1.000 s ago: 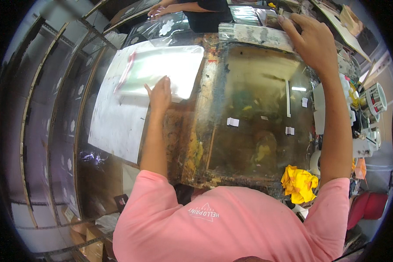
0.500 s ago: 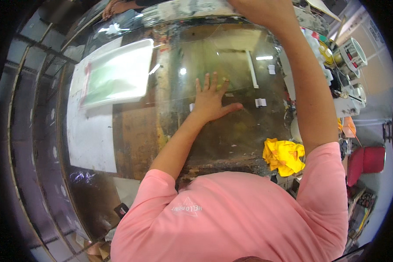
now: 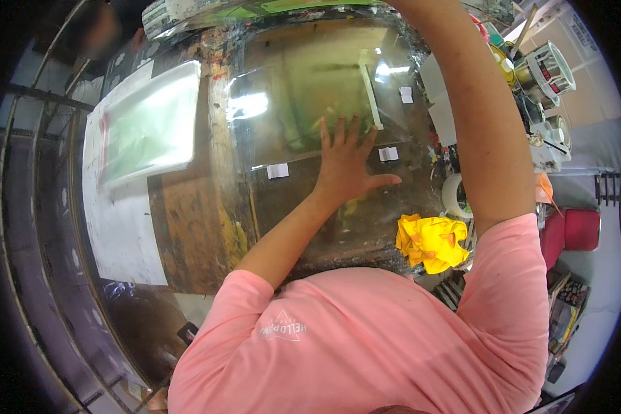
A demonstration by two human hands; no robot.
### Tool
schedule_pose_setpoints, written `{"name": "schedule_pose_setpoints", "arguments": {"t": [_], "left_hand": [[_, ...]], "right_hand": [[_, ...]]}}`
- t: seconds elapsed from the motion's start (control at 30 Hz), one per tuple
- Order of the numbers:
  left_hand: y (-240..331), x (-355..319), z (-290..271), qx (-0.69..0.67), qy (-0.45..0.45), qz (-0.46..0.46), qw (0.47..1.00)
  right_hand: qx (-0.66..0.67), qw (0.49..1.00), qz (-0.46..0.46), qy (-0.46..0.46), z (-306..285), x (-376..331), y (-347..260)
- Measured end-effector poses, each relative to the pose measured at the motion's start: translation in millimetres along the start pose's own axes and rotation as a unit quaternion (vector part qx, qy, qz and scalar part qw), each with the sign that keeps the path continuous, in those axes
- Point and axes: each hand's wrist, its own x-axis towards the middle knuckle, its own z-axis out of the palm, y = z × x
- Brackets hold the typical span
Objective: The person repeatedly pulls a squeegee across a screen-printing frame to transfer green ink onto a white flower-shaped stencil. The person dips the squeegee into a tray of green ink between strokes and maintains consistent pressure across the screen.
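Observation:
My left hand (image 3: 345, 165) lies palm down with fingers spread on a clear plastic sheet (image 3: 272, 141) on the dark, glossy tabletop (image 3: 310, 224). Its thumb points right, below a small white tab (image 3: 388, 154). A second white tab (image 3: 278, 170) sits by the sheet's near edge, left of the hand, and a third tab (image 3: 406, 95) lies farther off to the right. A narrow white strip (image 3: 370, 96) runs away from me just beyond the fingertips. My right arm reaches past the top edge of the picture, so that hand is out of sight.
A stack of clear sheets (image 3: 152, 124) rests over white paper (image 3: 127, 248) at left. Near the right edge are a crumpled yellow cloth (image 3: 431, 243) and a tape roll (image 3: 454, 195). Cans (image 3: 548, 72) stand beyond my right arm. A green-edged panel (image 3: 303, 5) crosses the far side.
The view has shifted. My left hand stays spread, now farther right of the near-left tab, which shows fully. My right hand has passed out of view, and a green edge has appeared at the far side.

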Motion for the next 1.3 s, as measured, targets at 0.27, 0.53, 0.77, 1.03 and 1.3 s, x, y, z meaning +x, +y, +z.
{"name": "schedule_pose_setpoints", "arguments": {"t": [0.27, 0.53, 0.77, 1.03, 1.3], "left_hand": [[2, -2, 1, 0.007, 0.000, 0.016, 1.000], [1, -7, -2, 0.014, -0.002, 0.001, 1.000], [-46, -5, -114, -0.280, 0.137, -0.244, 0.918], [-74, -39, -195, -0.474, 0.178, -0.230, 0.831], [-83, -108, -87, -0.008, 0.126, -0.277, 0.953]], "right_hand": [[0.017, 0.999, 0.020, -0.025, -2, -3, -2], [0.012, 0.999, 0.019, -0.032, -3, -7, -3], [0.021, 1.000, 0.002, -0.009, -1, -26, -9], [-0.043, 0.996, -0.052, -0.057, 14, -137, -31], [0.163, 0.895, 0.040, -0.413, 34, -230, -27]]}}
